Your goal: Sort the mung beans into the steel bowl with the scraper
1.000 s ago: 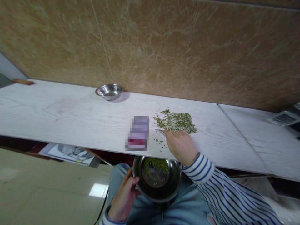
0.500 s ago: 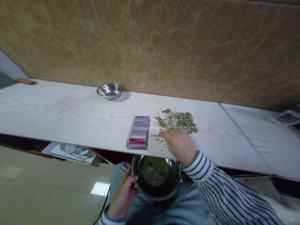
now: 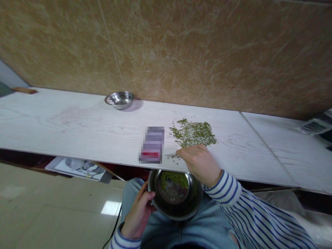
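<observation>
My left hand (image 3: 140,209) grips the left rim of a large steel bowl (image 3: 176,213), thumb on the rim. The bowl rests over my lap under the table's front edge, slightly tilted, with green mung beans (image 3: 175,178) inside, mostly at its far side. My right hand (image 3: 201,162) is closed on a thin, flat, pale piece (image 3: 171,155), its tip pointing left low over the table; its kind is not clear. Behind this hand spreads a layer of mung beans (image 3: 197,133) on the white table (image 3: 85,128). Several loose beans lie near the tip.
A pixelated flat rectangular object (image 3: 153,143) lies left of the beans. A small steel bowl (image 3: 119,101) stands against the marbled wall (image 3: 160,52). An open drawer with printed sheets (image 3: 77,167) juts out below the table at left. A dark plastic-wrapped item (image 3: 317,124) sits far right.
My right hand and the thin piece have shifted slightly toward the table's front edge. The view has moved a little; my left hand keeps its hold on the bowl.
</observation>
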Motion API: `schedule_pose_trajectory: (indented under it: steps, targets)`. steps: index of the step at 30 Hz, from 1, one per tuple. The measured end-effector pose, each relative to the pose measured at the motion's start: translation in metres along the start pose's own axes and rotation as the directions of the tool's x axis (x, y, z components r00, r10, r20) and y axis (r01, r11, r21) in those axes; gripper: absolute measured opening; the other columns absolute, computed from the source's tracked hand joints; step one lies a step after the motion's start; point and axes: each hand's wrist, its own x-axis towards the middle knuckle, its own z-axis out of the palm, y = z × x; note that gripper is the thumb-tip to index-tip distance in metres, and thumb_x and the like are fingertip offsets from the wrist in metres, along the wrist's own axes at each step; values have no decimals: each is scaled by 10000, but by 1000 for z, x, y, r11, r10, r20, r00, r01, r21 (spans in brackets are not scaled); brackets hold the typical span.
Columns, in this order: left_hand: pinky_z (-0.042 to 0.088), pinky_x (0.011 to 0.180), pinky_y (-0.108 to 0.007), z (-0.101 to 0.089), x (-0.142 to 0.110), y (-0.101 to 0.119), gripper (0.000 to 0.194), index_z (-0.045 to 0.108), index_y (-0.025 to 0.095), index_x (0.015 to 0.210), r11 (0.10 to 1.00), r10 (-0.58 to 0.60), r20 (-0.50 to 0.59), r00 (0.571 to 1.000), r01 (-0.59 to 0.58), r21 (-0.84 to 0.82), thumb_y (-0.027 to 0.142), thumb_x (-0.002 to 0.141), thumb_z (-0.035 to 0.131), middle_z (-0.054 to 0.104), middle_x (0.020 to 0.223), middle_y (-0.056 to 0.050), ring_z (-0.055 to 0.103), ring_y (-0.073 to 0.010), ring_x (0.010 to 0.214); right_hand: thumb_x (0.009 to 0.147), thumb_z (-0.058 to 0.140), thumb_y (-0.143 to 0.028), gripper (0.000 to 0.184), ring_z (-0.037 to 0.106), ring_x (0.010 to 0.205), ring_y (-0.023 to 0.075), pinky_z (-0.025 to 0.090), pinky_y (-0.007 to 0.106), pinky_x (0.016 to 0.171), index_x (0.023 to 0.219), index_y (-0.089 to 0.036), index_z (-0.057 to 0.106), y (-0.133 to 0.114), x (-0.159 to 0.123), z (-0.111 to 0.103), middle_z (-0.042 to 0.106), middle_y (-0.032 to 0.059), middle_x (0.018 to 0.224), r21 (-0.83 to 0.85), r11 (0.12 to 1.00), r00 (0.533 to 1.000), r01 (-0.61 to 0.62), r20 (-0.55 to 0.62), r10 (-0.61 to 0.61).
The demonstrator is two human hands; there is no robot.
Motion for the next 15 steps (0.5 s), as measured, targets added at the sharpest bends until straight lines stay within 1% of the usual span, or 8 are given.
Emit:
schedule_pose_trajectory:
  steps: [4, 8, 12, 15]
  targets:
    - [458, 607, -288, 4, -1, 0, 433, 557, 229, 1144, 1000, -10, 3, 1000, 10, 25, 232, 712, 575, 680, 995, -32, 614, -196, 797, 877, 454, -117, 196, 568, 863, 139, 274, 291, 747, 982, -221, 582, -1, -12, -3, 665, 10, 904, 39, 999, 1000, 8, 29, -9]
    - [454, 610, -272, 8, 0, -2, 392, 553, 232, 1119, 1000, -8, 36, 999, 7, 29, 208, 727, 561, 678, 949, -12, 600, -170, 770, 866, 446, -86, 233, 568, 900, 136, 276, 289, 759, 988, -228, 585, 4, -24, -8, 666, 10, 928, 76, 997, 998, 30, 57, -34]
    - [442, 575, -258, 11, 2, -4, 363, 550, 229, 1100, 999, -9, 60, 998, 6, 45, 197, 739, 543, 659, 957, -16, 571, -152, 746, 888, 430, -121, 223, 572, 868, 143, 284, 292, 754, 1022, -222, 577, 10, -24, -5, 668, 23, 946, 57, 998, 1000, 3, -6, -2]
    - [437, 566, -258, 14, 1, -6, 361, 545, 235, 1101, 998, -11, 51, 999, 8, 64, 200, 743, 536, 645, 978, -18, 552, -154, 763, 886, 443, -129, 218, 570, 857, 149, 285, 297, 741, 1041, -216, 569, 9, -23, 0, 668, 25, 946, 14, 999, 998, -40, -40, 40]
